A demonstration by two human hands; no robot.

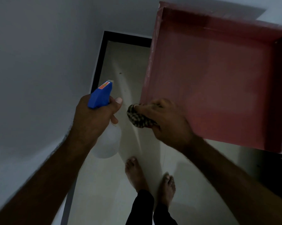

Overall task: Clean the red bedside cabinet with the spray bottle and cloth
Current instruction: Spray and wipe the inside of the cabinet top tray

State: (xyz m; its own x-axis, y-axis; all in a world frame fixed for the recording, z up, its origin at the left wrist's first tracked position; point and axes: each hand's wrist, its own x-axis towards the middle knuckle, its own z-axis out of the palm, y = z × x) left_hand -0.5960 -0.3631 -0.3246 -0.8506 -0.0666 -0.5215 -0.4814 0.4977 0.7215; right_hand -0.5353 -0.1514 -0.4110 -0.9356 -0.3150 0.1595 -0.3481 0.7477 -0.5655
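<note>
The red bedside cabinet (218,78) fills the upper right, seen from above, with a flat top and raised edges at the back and right. My left hand (94,117) grips a spray bottle (102,95) with a blue trigger head and a pale translucent body, its nozzle pointing away from me, left of the cabinet. My right hand (166,122) holds a bunched dark checked cloth (137,117) at the cabinet's near left corner, fingers over the edge.
A grey wall (39,62) runs along the left with a black skirting strip (98,62). Pale tiled floor (124,65) lies between wall and cabinet. My bare feet (137,172) stand on it below the hands.
</note>
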